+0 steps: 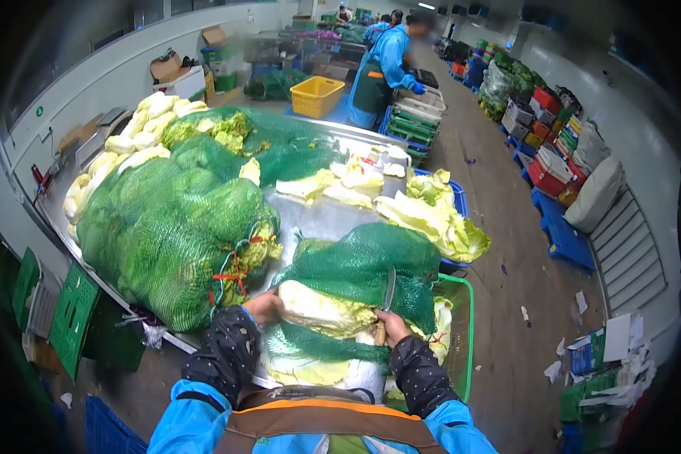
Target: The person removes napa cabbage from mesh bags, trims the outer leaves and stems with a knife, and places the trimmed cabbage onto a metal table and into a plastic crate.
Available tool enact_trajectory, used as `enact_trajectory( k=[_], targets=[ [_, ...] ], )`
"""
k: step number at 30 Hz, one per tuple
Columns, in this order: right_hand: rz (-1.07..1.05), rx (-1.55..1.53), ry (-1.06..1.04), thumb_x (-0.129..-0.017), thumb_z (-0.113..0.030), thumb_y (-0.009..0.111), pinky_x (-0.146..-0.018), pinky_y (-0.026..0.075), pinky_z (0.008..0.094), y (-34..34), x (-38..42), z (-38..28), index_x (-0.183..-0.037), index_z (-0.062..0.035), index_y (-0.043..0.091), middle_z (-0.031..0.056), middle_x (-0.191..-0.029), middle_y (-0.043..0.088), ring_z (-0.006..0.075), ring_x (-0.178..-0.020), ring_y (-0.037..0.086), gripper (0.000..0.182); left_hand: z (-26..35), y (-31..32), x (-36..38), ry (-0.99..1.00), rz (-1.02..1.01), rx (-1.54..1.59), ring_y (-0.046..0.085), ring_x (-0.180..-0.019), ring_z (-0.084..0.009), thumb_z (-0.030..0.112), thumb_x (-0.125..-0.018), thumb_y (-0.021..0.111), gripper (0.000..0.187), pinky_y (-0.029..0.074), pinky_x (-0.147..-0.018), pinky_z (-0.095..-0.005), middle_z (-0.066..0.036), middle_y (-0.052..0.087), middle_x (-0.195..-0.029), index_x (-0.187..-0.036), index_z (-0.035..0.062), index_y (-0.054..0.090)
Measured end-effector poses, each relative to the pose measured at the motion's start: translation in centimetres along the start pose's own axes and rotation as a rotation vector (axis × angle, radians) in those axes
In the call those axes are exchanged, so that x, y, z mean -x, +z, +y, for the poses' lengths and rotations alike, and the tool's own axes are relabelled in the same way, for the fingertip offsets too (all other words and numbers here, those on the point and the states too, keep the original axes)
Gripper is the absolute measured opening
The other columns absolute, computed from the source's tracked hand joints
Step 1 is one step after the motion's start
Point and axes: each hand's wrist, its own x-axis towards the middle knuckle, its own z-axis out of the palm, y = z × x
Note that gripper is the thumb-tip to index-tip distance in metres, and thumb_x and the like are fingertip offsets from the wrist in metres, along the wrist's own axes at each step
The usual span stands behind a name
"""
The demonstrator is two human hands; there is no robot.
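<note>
A pale napa cabbage (321, 309) lies across the near part of the metal table (303, 216). My left hand (265, 308) is closed on its left end. At the cabbage's right end, my right hand (392, 328) is closed round the handle of a knife (390, 289), whose blade points up and away from me. Green netting (359, 257) lies bunched just beyond the cabbage, and more of it spreads beneath. Loose leaves (310, 371) rest at the near edge. Left of my hands sits a large green net sack (170, 227) full of cabbages, with red ties at its end.
Peeled cabbages (140, 129) are piled at the back left. Leaves fill a blue crate (460, 200) at the right edge, beside a green crate (469, 340). A person (386, 68) in blue stands beyond the table near a yellow crate (316, 97). Blue pallets (560, 231) stand right.
</note>
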Motion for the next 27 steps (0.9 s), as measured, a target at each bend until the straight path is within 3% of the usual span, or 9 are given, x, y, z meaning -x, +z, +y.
enact_trajectory(
  k=[4,8,11,12,16,17,20,22,27],
  targets=[
    [0.065,-0.109,-0.207,-0.084,-0.014,0.057,-0.044,0.043,0.0268,-0.3,1.6,1.2,-0.088,-0.0052,0.054,0.0026,-0.070,0.055,0.0133,-0.051,0.052,0.010,1.9,1.7,3.5,0.033,0.206,0.030,0.052,-0.096,-0.0197,0.023,-0.076,0.054,0.041,0.044,-0.081,-0.0421,-0.005,0.056,-0.104,-0.114,0.0075,0.053],
    [-0.119,-0.614,-0.131,-0.091,-0.033,0.031,-0.097,0.038,0.0429,0.1,5.1,0.5,-0.123,-0.0014,0.046,0.0147,-0.123,0.050,0.0298,-0.114,0.048,0.048,1.1,2.3,2.3,0.178,0.086,0.176,0.050,-0.103,-0.0206,0.021,-0.080,0.056,0.045,0.040,-0.090,-0.0438,-0.005,0.053,-0.109,-0.121,0.0077,0.043],
    [0.160,0.176,-0.749,-0.092,-0.045,0.033,-0.095,0.040,0.0421,-2.1,-1.5,6.3,-0.119,-0.0046,0.049,0.0128,-0.118,0.053,0.0274,-0.108,0.052,0.051,0.5,8.2,2.5,0.051,-0.011,-0.155,0.047,-0.113,-0.0230,0.004,-0.082,0.058,0.081,0.044,-0.092,-0.0354,-0.012,0.049,-0.121,-0.143,0.0192,0.007],
    [-0.188,-0.587,-0.443,-0.089,-0.046,0.043,-0.094,0.041,0.0411,0.9,3.9,0.8,-0.115,-0.0031,0.049,0.0113,-0.113,0.055,0.0257,-0.106,0.053,0.050,0.5,9.8,3.5,0.061,-0.058,0.076,0.041,-0.122,-0.0243,0.010,-0.084,0.058,0.079,0.042,-0.096,-0.0374,-0.016,0.039,-0.133,-0.144,0.0182,0.007],
    [-0.355,-0.069,-0.482,-0.079,-0.014,0.054,-0.052,0.047,0.0241,5.2,10.9,-4.8,-0.101,0.0029,0.056,0.0120,-0.087,0.062,0.0131,-0.060,0.056,0.028,-3.6,10.7,2.0,-0.017,-0.128,-0.054,0.043,-0.120,-0.0260,0.019,-0.088,0.057,0.074,0.038,-0.100,-0.0363,-0.016,0.036,-0.137,-0.143,0.0110,0.009],
    [-0.573,-0.227,-0.347,-0.079,-0.012,0.062,-0.073,0.050,0.0291,5.0,11.1,-4.9,-0.103,0.0025,0.058,0.0088,-0.092,0.063,0.0167,-0.082,0.061,0.028,-2.6,12.0,3.9,-0.009,-0.133,0.045,0.048,-0.114,-0.0238,0.023,-0.089,0.054,0.064,0.041,-0.096,-0.0335,-0.015,0.042,-0.131,-0.141,0.0139,0.017],
    [-0.676,0.000,-0.321,-0.079,-0.009,0.063,-0.074,0.050,0.0283,8.1,13.6,-5.5,-0.101,0.0019,0.061,0.0086,-0.093,0.064,0.0151,-0.082,0.061,0.025,-2.1,11.7,3.4,0.122,-0.256,0.035,0.052,-0.109,-0.0210,0.024,-0.091,0.051,0.053,0.041,-0.094,-0.0303,-0.014,0.048,-0.125,-0.137,0.0115,0.029],
    [-0.564,0.229,-0.536,-0.076,-0.005,0.060,-0.042,0.036,0.0213,10.3,14.9,-6.4,-0.100,0.0027,0.059,0.0085,-0.073,0.063,0.0068,-0.045,0.045,0.026,-1.7,10.0,3.1,0.293,-0.316,-0.380,0.050,-0.111,-0.0199,0.021,-0.091,0.052,0.052,0.038,-0.098,-0.0306,-0.013,0.048,-0.126,-0.135,0.0046,0.032],
    [-0.532,0.161,-0.411,-0.079,-0.007,0.064,-0.041,0.032,0.0189,14.7,14.7,-4.6,-0.105,0.0001,0.058,0.0004,-0.066,0.056,0.0041,-0.046,0.044,0.028,5.4,7.7,9.1,0.064,-0.066,-0.744,0.055,-0.101,-0.0136,0.018,-0.084,0.062,0.061,0.046,-0.083,-0.0272,-0.010,0.055,-0.118,-0.135,0.0035,0.033]
  ],
)
